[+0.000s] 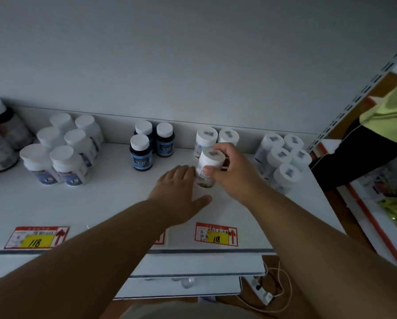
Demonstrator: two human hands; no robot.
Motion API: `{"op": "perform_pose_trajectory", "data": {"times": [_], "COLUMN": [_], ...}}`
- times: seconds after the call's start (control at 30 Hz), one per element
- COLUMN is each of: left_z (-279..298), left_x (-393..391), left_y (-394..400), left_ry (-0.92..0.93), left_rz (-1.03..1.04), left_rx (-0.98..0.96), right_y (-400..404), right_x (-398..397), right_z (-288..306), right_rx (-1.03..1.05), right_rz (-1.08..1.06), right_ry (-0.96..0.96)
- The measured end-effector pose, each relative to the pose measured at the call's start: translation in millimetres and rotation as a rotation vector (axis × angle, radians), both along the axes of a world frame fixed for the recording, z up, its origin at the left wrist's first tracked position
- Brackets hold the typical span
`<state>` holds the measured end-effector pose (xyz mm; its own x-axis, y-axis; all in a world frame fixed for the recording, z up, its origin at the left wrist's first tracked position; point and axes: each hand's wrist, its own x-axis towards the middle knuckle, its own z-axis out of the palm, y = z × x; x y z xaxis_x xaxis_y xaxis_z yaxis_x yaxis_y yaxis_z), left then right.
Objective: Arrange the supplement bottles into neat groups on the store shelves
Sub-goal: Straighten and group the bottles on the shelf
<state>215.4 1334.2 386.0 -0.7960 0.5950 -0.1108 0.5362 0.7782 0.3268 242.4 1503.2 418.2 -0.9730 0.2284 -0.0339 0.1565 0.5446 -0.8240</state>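
While the shelf (114, 203) is dim, its contents read clearly enough from left to right. At the far left stand two large dark jars (2, 139) with pale lids, partly cut by the frame. Next comes a block of six white bottles (61, 148) with blue labels, then three dark bottles (151, 143) with white caps and blue labels.

Right of centre, the left hand (176, 192) lies flat on the shelf, fingers straight, their tips touching the lower side of the held bottle (207, 166). That bottle stands just in front of two matching white bottles (217, 137) at the back wall. The right hand (233, 171) grips it at the cap and shoulder, thumb in front, fingers curled behind. Whether its base rests on the shelf cannot be told.

Judged as handled: a rigid plastic cylinder, smooth and somewhat slippery, probably light, with brownish contents showing at the bottom. The cap or the labelled body offers the surest hold; a drop would likely roll it, not break it.

Further right, a cluster of white bottles (282, 157) bears dark marks on the caps. Price tags (215, 234) in red and yellow line the near edge. Another person (386, 125) stands at far right.
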Motion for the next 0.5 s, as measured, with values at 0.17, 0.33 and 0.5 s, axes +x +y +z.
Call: {"op": "perform_pose_trajectory", "data": {"times": [0.17, 0.33, 0.5], "left_z": [-21, -28, -29], "left_x": [-19, -22, -24], "left_y": [19, 24, 26], "left_ry": [0.023, 0.032, 0.023], "left_rz": [0.055, 0.113, 0.112], "left_rx": [-0.078, -0.032, -0.038], "right_y": [15, 19, 17], "right_x": [-27, -28, -30], "right_z": [-18, -30, -30], "right_rx": [0.115, 0.310, 0.412], "right_rz": [0.098, 0.169, 0.156], "right_ry": [0.078, 0.278, 0.244]}}
